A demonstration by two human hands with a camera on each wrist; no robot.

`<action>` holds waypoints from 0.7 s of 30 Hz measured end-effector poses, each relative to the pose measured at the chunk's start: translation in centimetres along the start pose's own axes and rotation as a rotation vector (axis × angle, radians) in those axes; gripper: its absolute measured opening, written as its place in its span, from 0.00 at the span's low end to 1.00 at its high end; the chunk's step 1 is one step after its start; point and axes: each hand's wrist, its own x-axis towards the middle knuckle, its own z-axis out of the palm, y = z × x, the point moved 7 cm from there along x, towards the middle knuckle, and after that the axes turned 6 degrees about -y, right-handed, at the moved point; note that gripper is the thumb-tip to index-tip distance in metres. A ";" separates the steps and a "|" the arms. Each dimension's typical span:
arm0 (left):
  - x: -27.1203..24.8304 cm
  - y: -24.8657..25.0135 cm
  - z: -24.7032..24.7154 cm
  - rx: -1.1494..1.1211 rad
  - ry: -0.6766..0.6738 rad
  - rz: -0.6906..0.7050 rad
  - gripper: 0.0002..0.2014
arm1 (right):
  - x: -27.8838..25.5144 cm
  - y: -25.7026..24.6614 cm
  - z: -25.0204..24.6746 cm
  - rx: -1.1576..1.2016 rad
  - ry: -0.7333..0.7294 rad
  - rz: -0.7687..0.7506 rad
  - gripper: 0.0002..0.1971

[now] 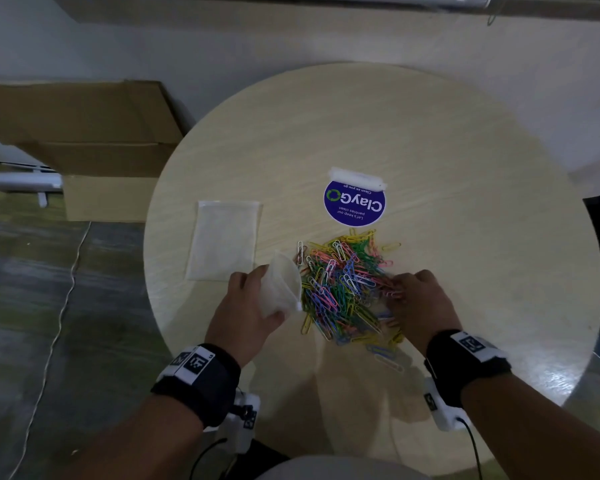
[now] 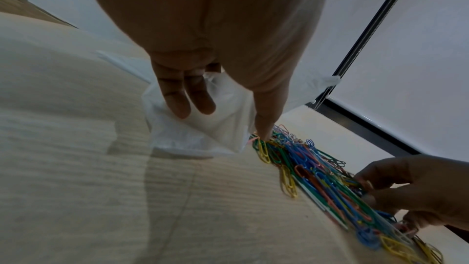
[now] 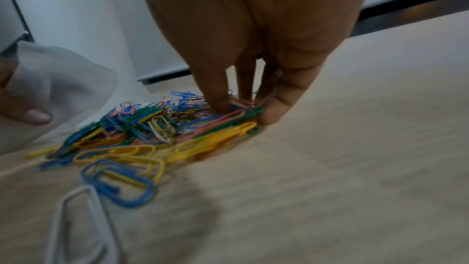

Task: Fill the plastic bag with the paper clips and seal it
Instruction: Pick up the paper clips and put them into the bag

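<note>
A heap of coloured paper clips [image 1: 340,289] lies on the round pale table [image 1: 430,150]. My left hand [image 1: 253,306] grips a small clear plastic bag [image 1: 281,289] at the heap's left edge, with the bag's mouth held wide toward the clips. In the left wrist view my fingers [image 2: 182,107] and thumb pinch the bag [image 2: 203,133] beside the clips [image 2: 317,178]. My right hand [image 1: 413,299] is at the heap's right side. Its fingers and thumb [image 3: 247,111] dig into the clips [image 3: 152,127] and pinch a bunch of them. The bag [image 3: 58,79] looks empty.
A second flat plastic bag [image 1: 222,240] lies on the table left of the heap. A blue round sticker [image 1: 354,202] and a small white strip [image 1: 357,176] sit behind the clips. Cardboard boxes [image 1: 84,133] stand on the floor at the left.
</note>
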 end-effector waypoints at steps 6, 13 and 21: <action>0.3 0.8 0.1 0.037 0.001 0.004 0.41 | 0.1 -0.7 -0.8 -0.047 -0.026 -0.078 0.08; 0.2 1.4 0.1 0.096 0.030 0.003 0.39 | -1.7 -3.0 -5.6 0.068 0.007 -0.139 0.08; 0.4 2.7 0.5 0.126 0.032 0.036 0.42 | -1.3 -8.8 -7.2 0.365 -0.067 -0.203 0.15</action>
